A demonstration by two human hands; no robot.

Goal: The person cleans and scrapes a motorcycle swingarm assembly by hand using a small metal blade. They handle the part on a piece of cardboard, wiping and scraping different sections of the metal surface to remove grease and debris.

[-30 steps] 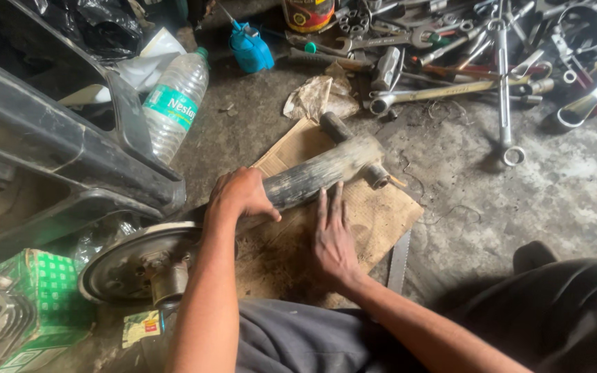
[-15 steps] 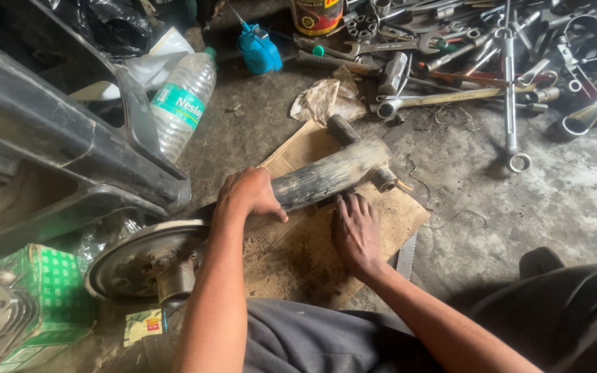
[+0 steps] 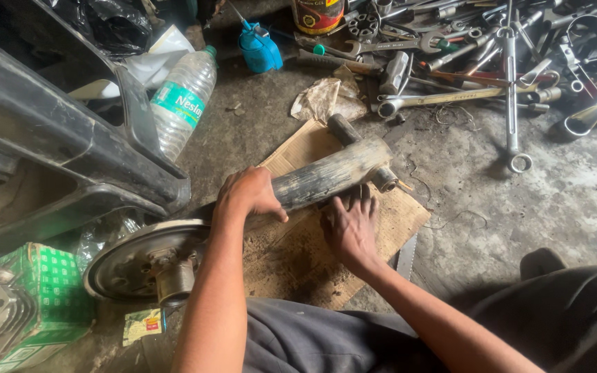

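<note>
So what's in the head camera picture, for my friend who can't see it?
A person's left hand grips a dirty grey metal tube lying on cardboard, while the right hand presses beside it. Wrenches, a plastic bottle and a round metal plate lie around on the floor.

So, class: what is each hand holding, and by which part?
The left hand grips the dirty metal tube around its middle, near the round plate. The right hand lies flat against the tube's underside on the cardboard, gripping nothing.

tin can (image 3: 318,14): top cut by upper edge
cardboard (image 3: 298,255): partly hidden under arms
spanner pile (image 3: 492,41): runs off frame
</note>
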